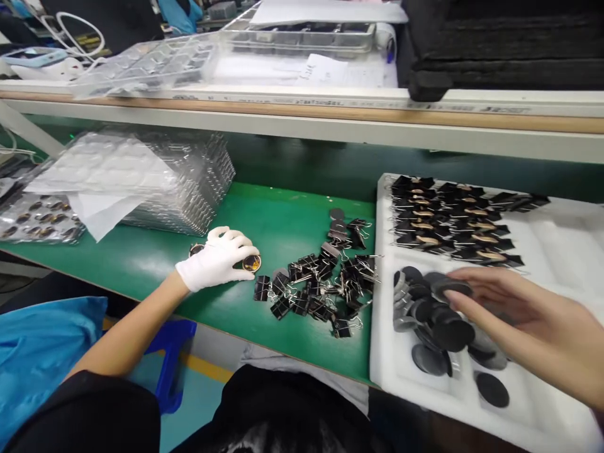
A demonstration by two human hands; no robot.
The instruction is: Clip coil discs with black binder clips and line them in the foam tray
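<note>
My left hand, in a white glove, rests on the green table with its fingers closed on a small round part that has a gold rim. A second round part shows behind the glove. My bare right hand pinches a dark disc between thumb and fingers, over a heap of black and grey discs in the white foam tray. Between my hands lies a loose pile of black binder clips.
Rows of clips holding parts fill the tray's back. Stacked clear trays stand at the left, beside a tray of round parts. A shelf edge crosses above the table. A blue stool is below.
</note>
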